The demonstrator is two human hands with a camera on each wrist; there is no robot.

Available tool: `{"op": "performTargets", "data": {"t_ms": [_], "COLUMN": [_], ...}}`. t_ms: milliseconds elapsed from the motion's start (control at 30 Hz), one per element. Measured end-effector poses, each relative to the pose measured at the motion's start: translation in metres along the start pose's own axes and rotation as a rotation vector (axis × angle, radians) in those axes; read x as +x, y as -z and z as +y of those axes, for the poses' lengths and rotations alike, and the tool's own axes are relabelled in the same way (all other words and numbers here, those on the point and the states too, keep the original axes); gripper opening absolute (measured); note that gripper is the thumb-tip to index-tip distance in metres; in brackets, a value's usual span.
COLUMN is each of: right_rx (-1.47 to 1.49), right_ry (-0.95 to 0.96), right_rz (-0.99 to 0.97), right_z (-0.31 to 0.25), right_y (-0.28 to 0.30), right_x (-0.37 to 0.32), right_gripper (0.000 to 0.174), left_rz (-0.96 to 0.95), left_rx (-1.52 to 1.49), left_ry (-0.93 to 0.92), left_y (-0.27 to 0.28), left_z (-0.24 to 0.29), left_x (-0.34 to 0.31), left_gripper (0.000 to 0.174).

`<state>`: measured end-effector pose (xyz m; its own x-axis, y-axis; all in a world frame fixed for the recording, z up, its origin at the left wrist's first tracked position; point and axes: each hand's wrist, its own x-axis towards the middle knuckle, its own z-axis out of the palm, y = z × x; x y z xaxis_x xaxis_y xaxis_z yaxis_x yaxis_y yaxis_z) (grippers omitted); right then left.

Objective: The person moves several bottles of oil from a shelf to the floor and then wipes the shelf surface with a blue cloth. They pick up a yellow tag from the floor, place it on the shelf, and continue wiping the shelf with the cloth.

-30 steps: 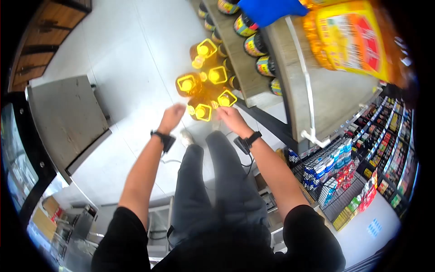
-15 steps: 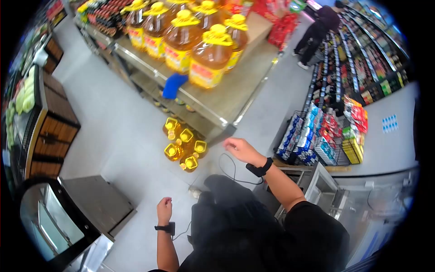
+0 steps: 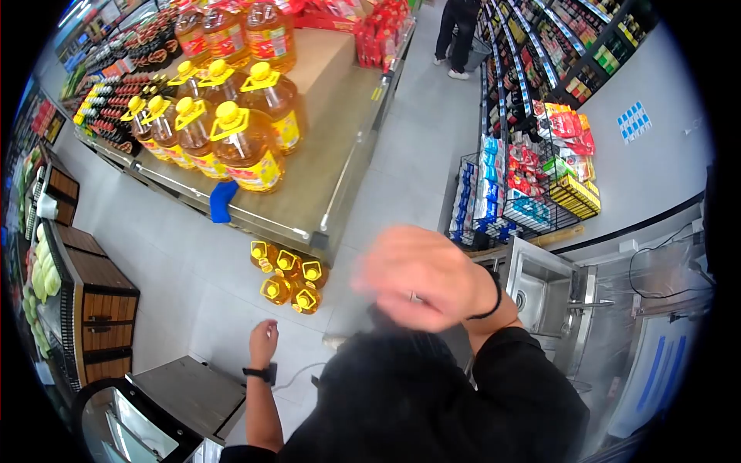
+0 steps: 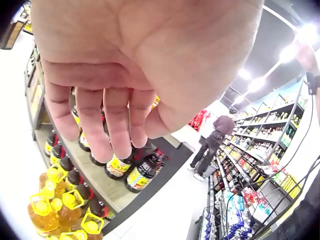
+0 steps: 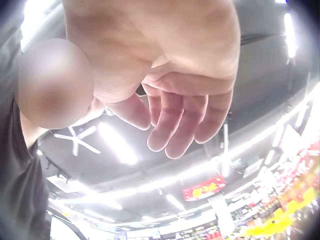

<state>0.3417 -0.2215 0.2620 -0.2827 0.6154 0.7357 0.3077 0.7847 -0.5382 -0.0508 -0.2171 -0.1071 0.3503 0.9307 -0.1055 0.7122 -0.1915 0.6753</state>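
My left hand (image 3: 263, 344) hangs low at my side over the floor, holding nothing; in the left wrist view its fingers (image 4: 117, 120) droop, loosely bent. My right hand (image 3: 421, 278), blurred, is raised close to the head camera; in the right wrist view its fingers (image 5: 182, 117) curve loosely around nothing. Beyond the left hand, several oil bottles with yellow caps (image 3: 287, 264) stand on the floor against the display's corner. More oil bottles (image 3: 251, 150) stand on the display table (image 3: 328, 158), with a blue cloth-like piece (image 3: 223, 202) over its edge.
A wire rack of packets (image 3: 532, 185) and a steel sink (image 3: 532, 289) are on the right. A metal cabinet (image 3: 189, 390) is at lower left, a wooden produce stand (image 3: 104, 309) beyond it. Another person (image 3: 457, 35) stands in the aisle. A cable (image 3: 297, 374) trails near my feet.
The view has swung up from the floor bottles to the display table and aisle. My hands have moved apart; the left lowered to my side, the right rose toward the head camera.
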Motion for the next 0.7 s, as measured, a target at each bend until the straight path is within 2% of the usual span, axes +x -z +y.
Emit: {"op": "performTargets", "data": {"t_ms": [100,133,167,200,300,433,533,600,700], "right_rx": [0.013,0.033,0.048,0.054,0.073,0.111,0.159,0.194,0.235], "right_ry": [0.184,0.192,0.19,0.184,0.145,0.115,0.097,0.084,0.018], "right_rz": [-0.091,-0.104,-0.104,-0.108,-0.091,-0.089,-0.095,-0.093,-0.064], "right_z": [-0.023,-0.028,-0.027,-0.025,-0.009,0.015,0.035,0.049,0.077], "right_y": [0.057,0.073,0.09,0.105,0.147,0.187,0.207,0.217,0.224], "right_x": [0.011,0.01,0.006,0.003,-0.009,-0.015,-0.015,-0.012,-0.015], "right_gripper": [0.021,0.021,0.02,0.02,0.018,0.016,0.015,0.014,0.013], "left_rz": [-0.001,-0.021,0.019,0.035,0.113,0.177,0.265,0.307,0.439], "left_rx": [0.04,0.103,-0.009,-0.059,-0.048,-0.116,-0.092,-0.137,-0.103], "left_ry": [-0.108,-0.075,-0.115,-0.061,-0.129,-0.051,-0.074,0.03,0.094], "left_y": [-0.023,-0.029,-0.031,-0.039,-0.076,-0.097,-0.1,-0.095,-0.08], "left_z": [0.035,0.055,0.088,0.114,0.136,0.183,0.194,0.198,0.163], "left_x": [0.056,0.074,0.091,0.107,0.151,0.189,0.204,0.208,0.217], "left_gripper": [0.013,0.015,0.014,0.013,0.013,0.013,0.012,0.013,0.016]}}
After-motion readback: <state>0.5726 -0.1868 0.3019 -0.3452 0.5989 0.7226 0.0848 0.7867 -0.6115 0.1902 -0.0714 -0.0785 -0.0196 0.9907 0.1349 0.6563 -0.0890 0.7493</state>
